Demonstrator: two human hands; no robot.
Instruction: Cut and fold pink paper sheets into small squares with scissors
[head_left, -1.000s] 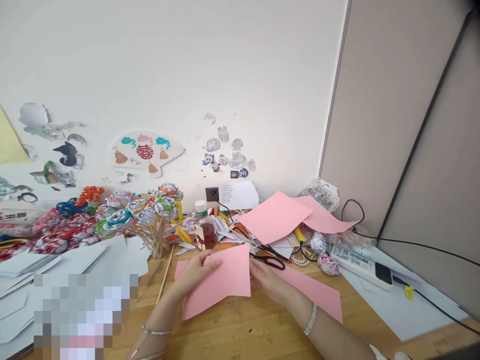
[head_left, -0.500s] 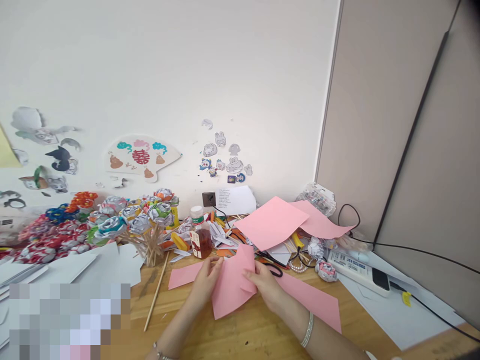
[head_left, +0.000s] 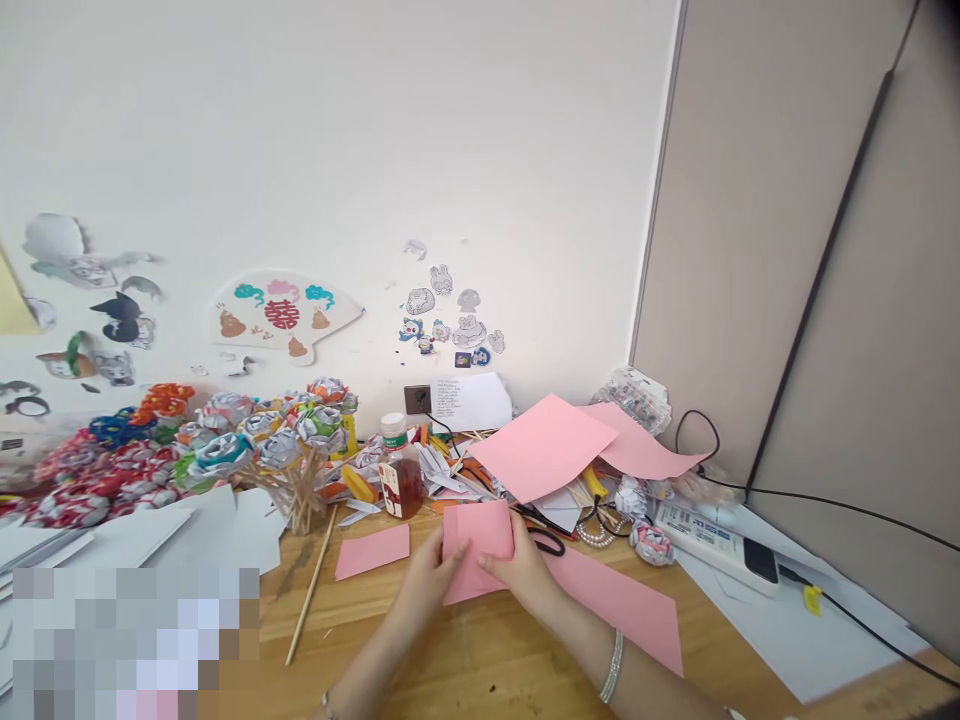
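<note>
A folded pink paper sheet (head_left: pixel 480 545) is held just above the wooden desk (head_left: pixel 480 660) between both hands. My left hand (head_left: pixel 426 583) pinches its left edge, fingers closed on it. The right side is gripped by my right hand (head_left: pixel 525 572), thumb on top of the fold. A small pink paper piece (head_left: pixel 373 550) lies flat to the left of my hands. A long pink sheet (head_left: pixel 622 600) lies on the desk under and to the right of my right wrist.
Black scissors (head_left: pixel 551 540) lie just behind the held paper. A brown bottle (head_left: pixel 399 478), wooden sticks (head_left: pixel 311 590), paper flowers (head_left: pixel 247 440) and more pink sheets (head_left: pixel 555 445) crowd the back. A white power strip (head_left: pixel 720 540) with cables sits at right; white papers (head_left: pixel 150 530) lie at left.
The pink sheet has been folded over into a smaller shape, and my hands have come close together on it. A small pink piece now lies uncovered at the left.
</note>
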